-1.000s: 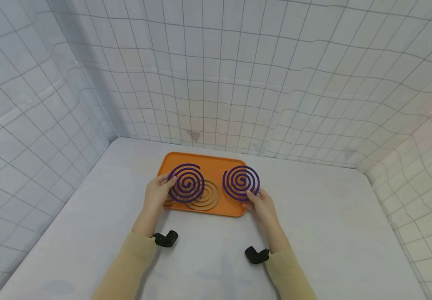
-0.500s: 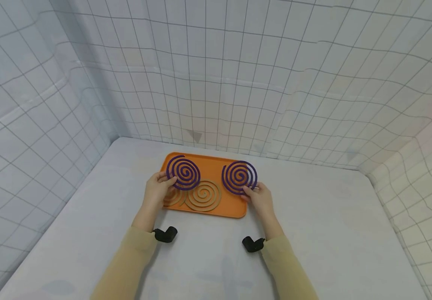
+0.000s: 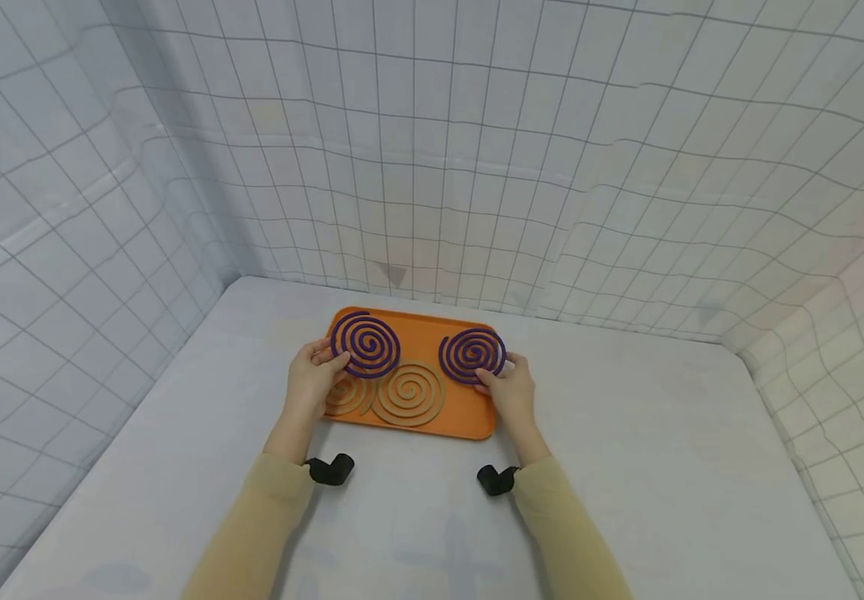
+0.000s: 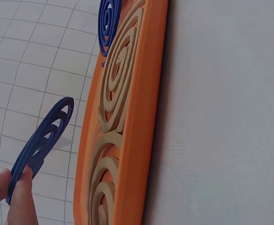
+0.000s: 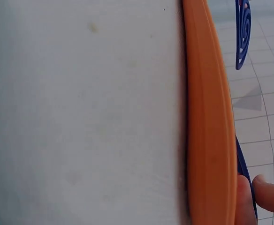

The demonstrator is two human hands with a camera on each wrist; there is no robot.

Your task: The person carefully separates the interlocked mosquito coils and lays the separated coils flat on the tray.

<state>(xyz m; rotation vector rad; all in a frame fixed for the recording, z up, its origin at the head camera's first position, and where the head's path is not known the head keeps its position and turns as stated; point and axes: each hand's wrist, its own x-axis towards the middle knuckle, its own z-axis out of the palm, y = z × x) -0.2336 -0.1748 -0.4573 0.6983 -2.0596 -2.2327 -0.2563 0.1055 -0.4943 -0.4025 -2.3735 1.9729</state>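
Observation:
My left hand (image 3: 307, 385) pinches the left edge of a purple mosquito coil (image 3: 369, 343) between thumb and fingers. In the left wrist view that coil is tilted and held up beside the orange tray (image 4: 148, 101). My right hand (image 3: 514, 393) pinches a second purple mosquito coil (image 3: 474, 352) by its near right edge, over the tray's right part. Two tan mosquito coils lie side by side along the tray's near edge: one tan coil (image 3: 411, 391) in the middle, the other tan coil (image 3: 343, 397) at the left, partly covered by my left hand and the purple coil.
The tray stands on a white-covered table (image 3: 626, 450), near its back edge. A white sheet with a dark grid (image 3: 417, 150) hangs behind and along both sides. Black wrist cameras (image 3: 332, 470) sit on both wrists, below light yellow sleeves.
The left coil has moved away from me, uncovering more of the tan coils, and then stayed nearly still. The right coil has shifted left and tilted flatter, with its hand following.

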